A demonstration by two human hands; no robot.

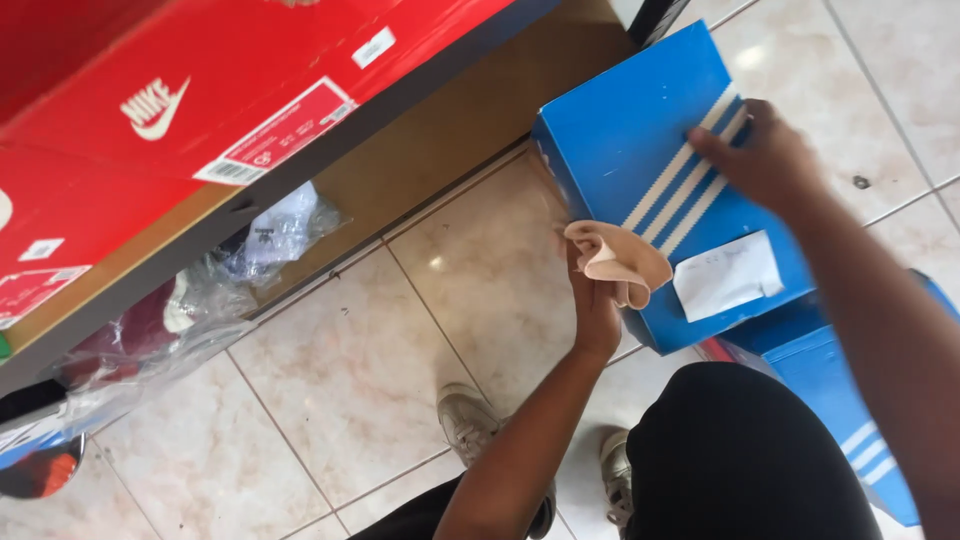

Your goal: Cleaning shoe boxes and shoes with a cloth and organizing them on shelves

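The left hand (594,312) has its fingers closed on a beige cloth (617,262) pressed to the blue shoe box (630,130), which the right hand (765,160) steadies with flat fingers; wiping looks underway, the box's far end probably untouched.

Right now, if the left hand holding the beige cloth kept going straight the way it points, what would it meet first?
The left hand points up and away along the near edge of the blue cardboard shoe box with white stripes. It already rests against that box with the beige cloth; beyond lies the brown wooden shelf base, though depth is unclear.
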